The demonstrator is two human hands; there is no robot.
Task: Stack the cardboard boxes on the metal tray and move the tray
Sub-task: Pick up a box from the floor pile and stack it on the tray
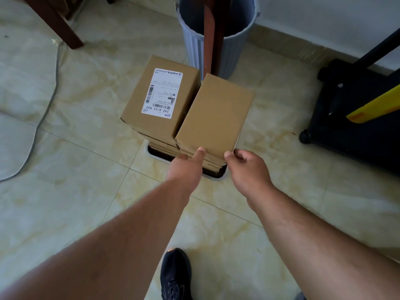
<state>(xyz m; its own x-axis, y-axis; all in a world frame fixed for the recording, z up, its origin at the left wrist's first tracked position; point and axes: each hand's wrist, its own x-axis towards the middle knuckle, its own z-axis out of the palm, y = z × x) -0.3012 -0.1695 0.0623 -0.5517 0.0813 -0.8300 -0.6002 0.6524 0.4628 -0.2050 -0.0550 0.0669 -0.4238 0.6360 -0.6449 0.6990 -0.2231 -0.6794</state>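
Two piles of brown cardboard boxes stand side by side on a metal tray (219, 176) on the tiled floor. The top box of the left pile (164, 100) carries a white shipping label. The top box of the right pile (216, 115) is plain. My left hand (186, 164) touches the near edge of the plain box with its thumb on top. My right hand (244, 163) pinches the same box's near right corner. Most of the tray is hidden under the boxes; only its near rim shows.
A grey ribbed bin (216, 33) and a dark wooden post (213, 37) stand just behind the piles. A black wheeled cart (355, 113) with a yellow item is at the right. A grey cable (43, 118) and a wooden furniture leg (58, 22) lie left. My dark shoe (175, 276) is below.
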